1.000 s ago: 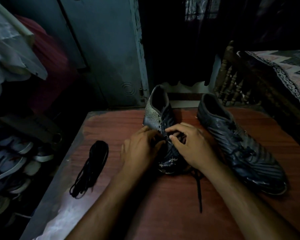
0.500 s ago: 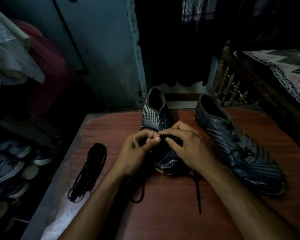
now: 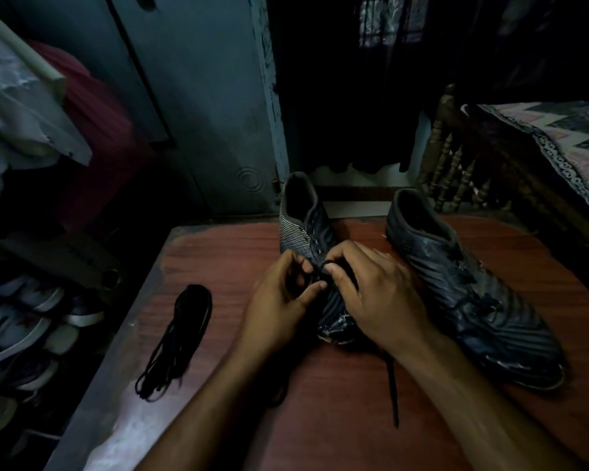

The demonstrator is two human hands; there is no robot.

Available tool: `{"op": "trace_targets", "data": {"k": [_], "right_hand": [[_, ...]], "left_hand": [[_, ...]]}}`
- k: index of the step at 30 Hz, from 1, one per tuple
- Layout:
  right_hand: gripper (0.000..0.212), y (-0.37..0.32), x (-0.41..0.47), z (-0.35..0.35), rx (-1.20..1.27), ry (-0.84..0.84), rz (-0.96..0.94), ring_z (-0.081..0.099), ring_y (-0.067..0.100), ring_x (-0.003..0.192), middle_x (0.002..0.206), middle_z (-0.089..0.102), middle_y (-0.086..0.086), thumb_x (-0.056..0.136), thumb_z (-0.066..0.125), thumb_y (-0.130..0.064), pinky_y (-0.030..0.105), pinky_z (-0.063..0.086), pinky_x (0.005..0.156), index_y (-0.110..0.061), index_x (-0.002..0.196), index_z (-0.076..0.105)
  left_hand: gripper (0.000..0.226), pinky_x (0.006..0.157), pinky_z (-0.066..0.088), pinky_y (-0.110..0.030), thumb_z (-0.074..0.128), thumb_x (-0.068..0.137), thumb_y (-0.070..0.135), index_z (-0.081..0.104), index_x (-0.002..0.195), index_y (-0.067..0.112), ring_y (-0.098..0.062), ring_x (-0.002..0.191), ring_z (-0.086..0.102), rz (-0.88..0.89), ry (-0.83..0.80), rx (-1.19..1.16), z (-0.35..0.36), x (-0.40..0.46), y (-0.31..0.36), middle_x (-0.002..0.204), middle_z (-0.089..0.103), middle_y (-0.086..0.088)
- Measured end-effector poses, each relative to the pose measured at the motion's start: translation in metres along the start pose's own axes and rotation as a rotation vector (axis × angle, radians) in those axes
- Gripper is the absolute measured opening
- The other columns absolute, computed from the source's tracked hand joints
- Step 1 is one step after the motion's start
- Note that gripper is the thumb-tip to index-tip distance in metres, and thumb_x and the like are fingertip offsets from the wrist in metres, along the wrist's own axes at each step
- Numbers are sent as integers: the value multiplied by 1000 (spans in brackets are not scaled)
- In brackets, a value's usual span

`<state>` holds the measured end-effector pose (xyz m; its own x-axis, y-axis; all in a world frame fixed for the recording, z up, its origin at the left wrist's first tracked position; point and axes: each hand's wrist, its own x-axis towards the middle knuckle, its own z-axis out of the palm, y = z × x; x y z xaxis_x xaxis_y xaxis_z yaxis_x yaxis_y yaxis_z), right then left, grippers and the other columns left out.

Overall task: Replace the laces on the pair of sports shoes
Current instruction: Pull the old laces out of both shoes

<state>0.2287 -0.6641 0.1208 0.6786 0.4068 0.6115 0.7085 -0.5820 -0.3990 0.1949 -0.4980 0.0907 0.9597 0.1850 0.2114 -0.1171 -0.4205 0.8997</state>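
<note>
We steady 1 shoe (image 3: 305,229), toe toward us: left hand (image 3: 279,300) and right hand (image 3: 371,294) both pinching its lace (image 3: 393,385) for threading.

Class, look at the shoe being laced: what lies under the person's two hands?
Under the left hand and right hand lies the middle shoe, its black lace trailing toward the viewer. Its eyelets beneath the palms are hidden.

Left hand (image 3: 279,300) and right hand (image 3: 371,297) pinching black lace (image 3: 323,266) (dimly lit), over left shoe (image 3: 306,232), wooden table (image 3: 218,253)
</note>
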Motion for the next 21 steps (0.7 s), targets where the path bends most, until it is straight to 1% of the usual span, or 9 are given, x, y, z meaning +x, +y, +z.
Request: {"op": "trace_targets", "data": {"k": [2,6,8,11,13,16,18,19,21], "right_hand": [[6,-4,0,-3,37,3,18,53,7,79,86,57,-14,96,65,-18,22,31,73,-18,97,59],[16,-13,-4,4,184,-103,33,54,6,79,86,52,-19,87,70,-15,29,44,82,-20,89,55],[19,-14,-5,8,221,-117,39,56,5,78,84,56,-17,83,71,-12,30,48,83,-21,84,55],[19,-11,-3,8,278,8,149,58,4,78,82,61,-11,82,74,-10,19,46,71,-20,82,57],[15,-4,-1,9,313,63,280,61,2,79,80,64,-11,85,74,-16,19,47,70,-23,83,61],[8,5,1,14,316,26,392,63,1,83,86,68,-14,89,71,-21,24,51,72,-27,90,67],[14,7,1,14,272,-4,392,60,-1,84,86,67,-13,89,72,-20,16,48,72,-27,101,68],[19,8,1,12,242,-10,375,58,-2,82,85,65,-12,88,73,-20,9,43,70,-27,105,68],[23,10,3,10,199,-2,340,56,0,81,83,63,-11,84,77,-17,5,39,70,-26,104,71]], "left_hand": [[24,74,54,-52,71,82,41,56,96,28,-25,79,60,19,32,58,1,0,1,85,62,3],[13,72,50,-40,68,83,23,58,91,26,-13,82,57,130,107,200,2,-3,3,87,60,7],[11,71,49,-37,68,84,27,63,94,24,-12,82,58,131,124,238,0,-3,2,87,60,7],[9,67,42,-24,67,87,38,67,90,30,-5,79,54,117,129,343,-1,-1,4,85,57,9],[15,64,40,-20,72,90,36,65,78,30,-3,77,55,95,126,261,0,0,8,79,55,9],[30,68,47,-37,70,96,33,68,75,12,-17,76,58,92,28,30,0,-2,12,78,56,-1],[28,72,49,-40,67,95,35,74,83,9,-21,80,61,89,-45,-77,-3,-2,11,83,60,-6],[26,74,50,-39,66,94,35,77,87,13,-17,82,62,78,-75,-129,-5,-2,11,85,63,-5],[21,77,48,-29,65,95,35,81,91,22,-11,86,62,68,-162,-181,-10,-1,10,88,65,1]]}}
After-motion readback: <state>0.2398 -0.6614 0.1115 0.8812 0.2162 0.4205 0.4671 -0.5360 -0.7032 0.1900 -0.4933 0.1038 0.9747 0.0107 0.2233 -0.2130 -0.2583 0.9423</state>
